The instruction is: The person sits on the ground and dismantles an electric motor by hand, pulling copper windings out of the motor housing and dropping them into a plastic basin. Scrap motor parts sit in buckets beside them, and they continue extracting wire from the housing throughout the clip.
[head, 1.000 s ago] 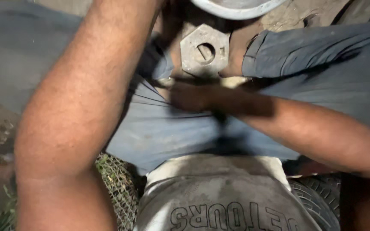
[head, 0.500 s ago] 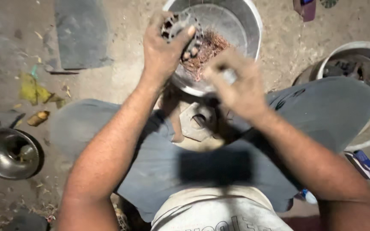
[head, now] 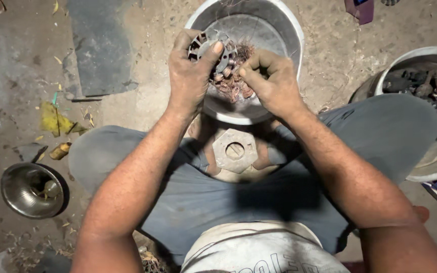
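Hands clamped: left (head: 190,76) on slotted core (head: 209,49), right (head: 274,83) on copper wire (head: 231,83) (over metal basin (head: 289,30)).

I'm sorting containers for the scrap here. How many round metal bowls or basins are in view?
3. A large basin lies under both hands, a second basin holding dark parts is at right, and a small steel bowl sits at left. Others may lie out of view.

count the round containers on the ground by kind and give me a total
Metal basin under the left hand and right hand: 1
White tub of dark parts: 1
Small steel bowl: 1
Total: 3
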Available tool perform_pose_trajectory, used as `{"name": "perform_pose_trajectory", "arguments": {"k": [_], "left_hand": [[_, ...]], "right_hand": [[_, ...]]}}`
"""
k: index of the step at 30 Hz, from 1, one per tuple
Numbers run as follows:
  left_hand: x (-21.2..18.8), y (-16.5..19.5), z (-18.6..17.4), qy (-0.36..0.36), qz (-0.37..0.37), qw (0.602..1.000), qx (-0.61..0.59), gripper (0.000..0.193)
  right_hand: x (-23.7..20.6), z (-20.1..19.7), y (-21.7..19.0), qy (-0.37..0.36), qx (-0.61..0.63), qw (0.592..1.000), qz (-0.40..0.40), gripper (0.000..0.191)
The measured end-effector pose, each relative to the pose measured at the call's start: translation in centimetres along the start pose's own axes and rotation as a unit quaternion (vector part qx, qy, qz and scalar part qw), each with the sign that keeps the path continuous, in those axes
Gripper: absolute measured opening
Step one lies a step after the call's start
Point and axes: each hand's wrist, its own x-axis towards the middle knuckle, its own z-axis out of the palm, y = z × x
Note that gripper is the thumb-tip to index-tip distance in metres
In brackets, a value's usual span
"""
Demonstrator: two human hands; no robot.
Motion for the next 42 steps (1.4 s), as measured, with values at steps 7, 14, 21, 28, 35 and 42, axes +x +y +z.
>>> {"name": "perform_pose_trajectory", "arguments": {"k": [7, 14, 21, 28, 35, 42], "left_hand": [[0.2, -0.5, 1.4, -0.018, -0.053, 0.995, -0.078, 0.024], [0.2, 0.2, 2.0, -0.047, -0.052, 0.990, -0.123, 0.026], [0.2, 1.0, 1.8, -0.055, -0.111, 0.989, -0.082, 0.022], [1.0, 1.2, 0.9, -0.093, -0.003, 0.989, 0.111, 0.019], [0.9, 0.9, 0.7, -0.102, -0.016, 0.991, 0.087, 0.023], [0.9, -0.4, 0.9, -0.086, -0.034, 0.995, 0.043, 0.021]], "right_hand": [[-0.5, -0.9, 0.9, -0.025, 0.049, 0.998, 0.021, 0.018], [-0.9, -0.8, 1.8, -0.008, 0.087, 0.996, 0.034, 0.018], [0.1, -1.0, 3.7, 0.074, 0.020, 0.997, 0.029, 0.021], [-0.7, -1.6, 2.4, 0.133, -0.023, 0.990, -0.031, 0.017], [-0.3, -2.0, 1.0, 0.039, 0.000, 0.999, -0.015, 0.006], [0.1, -1.8, 2.1, -0.047, 0.162, 0.980, 0.108, 0.016]]}}
